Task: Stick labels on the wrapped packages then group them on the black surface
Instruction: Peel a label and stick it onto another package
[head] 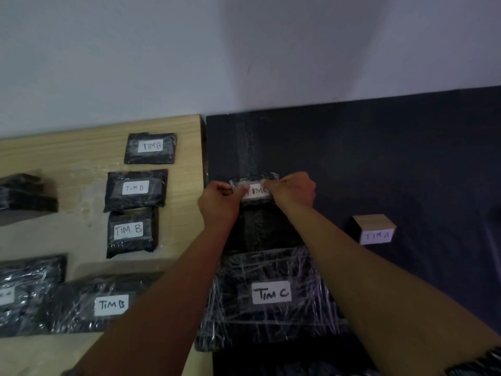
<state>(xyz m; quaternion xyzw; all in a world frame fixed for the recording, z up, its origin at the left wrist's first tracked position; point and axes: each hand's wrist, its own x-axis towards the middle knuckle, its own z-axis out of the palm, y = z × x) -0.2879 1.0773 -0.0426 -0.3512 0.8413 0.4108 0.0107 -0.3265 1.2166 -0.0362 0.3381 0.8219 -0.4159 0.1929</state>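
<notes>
Wooden table (67,158) holds labelled packages (135,189)

Left of the grip, the desk (81,158) is pale wood-grain, smooth; the black surface (379,158) beneath is matt; wrapped packages (271,294) wear glossy, crinkled clear film; their labels (272,293) are matt white paper.

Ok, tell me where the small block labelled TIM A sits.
In the head view, the TIM A block sits on the black surface, right of the right hand and apart from the big TIM C package.
</notes>
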